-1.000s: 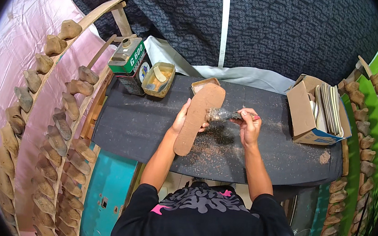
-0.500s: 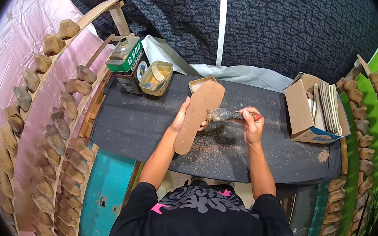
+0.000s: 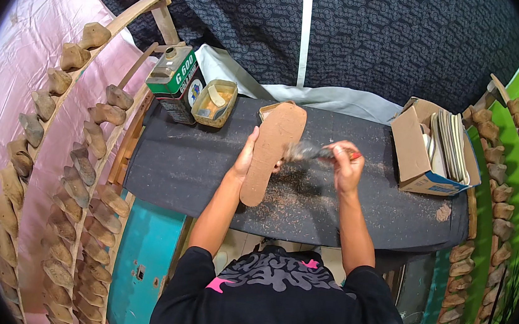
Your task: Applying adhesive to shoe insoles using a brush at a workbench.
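A long brown shoe sole (image 3: 271,154) is tilted above the dark-covered table, and my left hand (image 3: 246,156) grips it by its left edge, with fingertips showing at the right edge. My right hand (image 3: 347,168) is closed around the handle of a brush (image 3: 300,151) whose end is red. The brush head, smeared by motion, meets the right edge of the sole near its middle; I cannot tell whether it presses on the face. Brown crumbs (image 3: 290,199) are scattered over the cloth below.
Back left stand a green-and-black metal can (image 3: 170,78) and a yellowish tub (image 3: 230,114) with a pale scraper-like piece inside. A small open box (image 3: 266,110) is partly behind the sole. A cardboard box (image 3: 410,154) holds pale flat pieces. Racks of wooden shoe lasts (image 3: 94,140) flank the table.
The sole has shifted slightly up and to the left with my left hand. The brush has stayed near the same edge, now blurred, and my right hand has moved a little.
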{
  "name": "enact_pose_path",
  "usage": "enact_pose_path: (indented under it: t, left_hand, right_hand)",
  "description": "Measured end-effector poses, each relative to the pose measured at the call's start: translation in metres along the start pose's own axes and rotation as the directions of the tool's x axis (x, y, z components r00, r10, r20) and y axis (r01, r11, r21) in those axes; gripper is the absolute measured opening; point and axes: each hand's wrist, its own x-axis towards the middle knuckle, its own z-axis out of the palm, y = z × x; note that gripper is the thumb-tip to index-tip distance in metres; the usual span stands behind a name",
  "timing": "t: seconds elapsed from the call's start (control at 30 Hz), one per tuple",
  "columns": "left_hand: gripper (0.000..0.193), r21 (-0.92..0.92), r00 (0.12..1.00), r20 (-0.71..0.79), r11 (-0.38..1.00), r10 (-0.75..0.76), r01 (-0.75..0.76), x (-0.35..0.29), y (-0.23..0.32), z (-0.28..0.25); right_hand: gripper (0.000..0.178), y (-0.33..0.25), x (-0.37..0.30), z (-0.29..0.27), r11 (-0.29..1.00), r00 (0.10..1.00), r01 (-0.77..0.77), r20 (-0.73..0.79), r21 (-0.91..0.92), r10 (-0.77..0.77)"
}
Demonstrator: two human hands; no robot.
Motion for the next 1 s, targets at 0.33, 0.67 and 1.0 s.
enact_pose_path:
  t: [0.33, 0.67, 1.0]
  left_hand:
    - [0.069, 0.055, 0.988, -0.148, 0.998, 0.053, -0.045, 0.014, -0.012, 0.018]
    - [0.066, -0.114, 0.996, -0.053, 0.99, 0.076, -0.082, 0.016, -0.014, 0.013]
    - [0.067, -0.217, 0.998, -0.01, 0.974, 0.066, -0.066, 0.014, -0.013, 0.007]
  right_hand:
    - [0.01, 0.01, -0.022, 0.002, 0.991, 0.98, -0.053, 0.183, -0.124, 0.076]
    - [0.012, -0.004, -0.003, 0.0, 0.994, 0.995, -0.093, -0.012, 0.064, 0.094]
    - [0.012, -0.011, 0.013, 0.007, 0.998, 0.999, -0.012, -0.048, 0.061, 0.015]
